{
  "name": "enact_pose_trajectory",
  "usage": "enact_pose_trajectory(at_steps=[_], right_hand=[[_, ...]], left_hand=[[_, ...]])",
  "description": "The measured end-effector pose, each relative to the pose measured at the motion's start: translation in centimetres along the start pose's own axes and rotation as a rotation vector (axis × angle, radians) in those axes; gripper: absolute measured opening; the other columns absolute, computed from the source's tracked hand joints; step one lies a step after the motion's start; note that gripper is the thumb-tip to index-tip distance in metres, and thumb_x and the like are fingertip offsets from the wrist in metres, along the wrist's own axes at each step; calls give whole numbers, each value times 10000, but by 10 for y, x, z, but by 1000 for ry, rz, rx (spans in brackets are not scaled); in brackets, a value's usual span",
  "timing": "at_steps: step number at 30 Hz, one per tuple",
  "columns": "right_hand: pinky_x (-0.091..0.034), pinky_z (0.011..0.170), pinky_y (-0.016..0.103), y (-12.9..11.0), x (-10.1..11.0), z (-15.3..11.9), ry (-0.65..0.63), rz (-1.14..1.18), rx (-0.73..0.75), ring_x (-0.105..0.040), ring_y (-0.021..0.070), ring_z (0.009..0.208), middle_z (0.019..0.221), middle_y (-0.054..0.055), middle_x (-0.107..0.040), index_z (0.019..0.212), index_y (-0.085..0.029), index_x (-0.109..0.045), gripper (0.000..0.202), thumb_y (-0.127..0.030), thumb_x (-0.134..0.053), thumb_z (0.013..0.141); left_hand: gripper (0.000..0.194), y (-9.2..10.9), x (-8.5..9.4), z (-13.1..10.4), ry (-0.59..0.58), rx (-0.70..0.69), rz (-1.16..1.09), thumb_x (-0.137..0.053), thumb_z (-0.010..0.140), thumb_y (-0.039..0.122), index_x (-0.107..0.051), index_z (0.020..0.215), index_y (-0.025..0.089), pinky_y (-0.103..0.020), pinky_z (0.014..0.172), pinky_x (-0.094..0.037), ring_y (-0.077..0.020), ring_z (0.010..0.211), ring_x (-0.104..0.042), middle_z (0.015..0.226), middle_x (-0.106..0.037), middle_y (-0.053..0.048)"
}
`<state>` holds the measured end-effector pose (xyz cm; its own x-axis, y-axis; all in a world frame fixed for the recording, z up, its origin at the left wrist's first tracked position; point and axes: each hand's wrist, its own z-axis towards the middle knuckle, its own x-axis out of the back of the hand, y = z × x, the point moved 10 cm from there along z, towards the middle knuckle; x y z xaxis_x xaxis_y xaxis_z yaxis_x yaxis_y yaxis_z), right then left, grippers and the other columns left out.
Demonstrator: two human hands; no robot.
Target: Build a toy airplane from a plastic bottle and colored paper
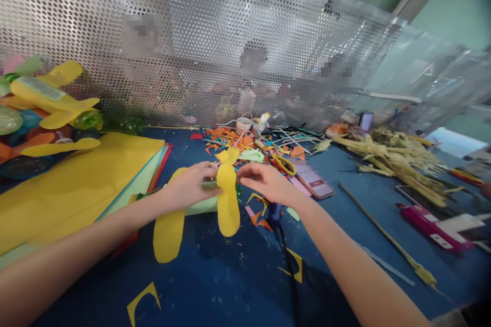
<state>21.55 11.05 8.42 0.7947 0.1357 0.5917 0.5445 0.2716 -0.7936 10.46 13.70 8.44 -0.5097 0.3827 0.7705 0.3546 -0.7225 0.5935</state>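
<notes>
My left hand (192, 184) is closed around a greenish clear plastic bottle, mostly hidden by the hand and by paper. Yellow paper pieces with rounded ends are on it: a long cutout (228, 209) at its right part, topped by a smaller forked yellow piece (228, 156), and a wing-like yellow piece (169, 237) under my left wrist. The left thumb tip meets the long cutout's left edge. At its right edge is my right hand (264, 181), fingers curved, with a gap between thumb and forefinger; whether the fingertips press on the paper I cannot tell.
Yellow paper sheets (88, 184) lie left, below bottle planes with yellow wings (57, 97). Paper scraps (230, 135), yellow-handled scissors (284, 164) and a phone (316, 181) lie ahead. A blue glue gun (275, 213) with a cord, a dry stalk (387, 235) and a magenta power strip (429, 227) are right.
</notes>
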Motion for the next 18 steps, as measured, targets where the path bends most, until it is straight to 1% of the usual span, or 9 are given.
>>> enact_pose_trajectory(at_steps=[2, 5, 7, 9, 13, 15, 18], right_hand=[[-489, 790, 302, -1, 1, -2, -18, -16, 11, -608, 149, 873, 956, 37, -647, 938, -186, -609, 148, -231, -548, 811], [-488, 750, 293, -6, -3, -3, -24, -64, 42, -602, 147, 819, 934, 30, -644, 933, -185, -611, 176, -239, -619, 765], [-479, 715, 283, -9, -5, -3, 29, -125, 65, -589, 144, 771, 881, 21, -635, 874, -184, -617, 151, -253, -648, 743], [-465, 680, 266, -11, -6, -3, 87, -174, 79, -574, 136, 730, 822, 13, -615, 805, -179, -609, 98, -250, -645, 747], [-441, 648, 243, -13, -12, -3, 117, -207, 80, -554, 127, 696, 766, 1, -584, 765, -177, -587, 52, -219, -617, 761], [-436, 652, 248, -12, -13, -4, 123, -219, 67, -551, 132, 701, 773, 3, -587, 782, -179, -589, 51, -220, -611, 759], [-436, 661, 263, -9, -15, -5, 91, -213, 27, -558, 147, 723, 817, 18, -608, 869, -178, -602, 121, -239, -599, 764]], left_hand=[[175, -1, 1, 1, 7, -1, -5, -589, 769, 333, -646, 888, 217, -298, 774, -424, -206, 884, -545, 910, -570, -32], [172, -2, 1, 1, 7, 4, -3, -592, 766, 326, -648, 890, 220, -289, 771, -425, -198, 886, -544, 935, -564, -33], [167, -1, 0, 2, -3, 1, 2, -586, 769, 329, -648, 886, 226, -283, 768, -427, -192, 882, -543, 928, -555, -30], [161, -1, -2, 2, 0, 4, 11, -583, 770, 338, -641, 870, 226, -280, 768, -428, -188, 875, -542, 917, -548, -25], [167, -1, -2, 1, 8, 6, 36, -569, 775, 345, -618, 859, 209, -288, 802, -422, -191, 902, -534, 944, -542, -33], [203, 1, -1, -1, -35, -11, 62, -561, 776, 346, -608, 911, 202, -305, 842, -406, -204, 950, -519, 977, -537, -46], [340, 4, 5, -7, -143, -31, 117, -582, 743, 366, -556, 1050, 223, -351, 911, -361, -238, 1051, -463, 1075, -517, -54]])
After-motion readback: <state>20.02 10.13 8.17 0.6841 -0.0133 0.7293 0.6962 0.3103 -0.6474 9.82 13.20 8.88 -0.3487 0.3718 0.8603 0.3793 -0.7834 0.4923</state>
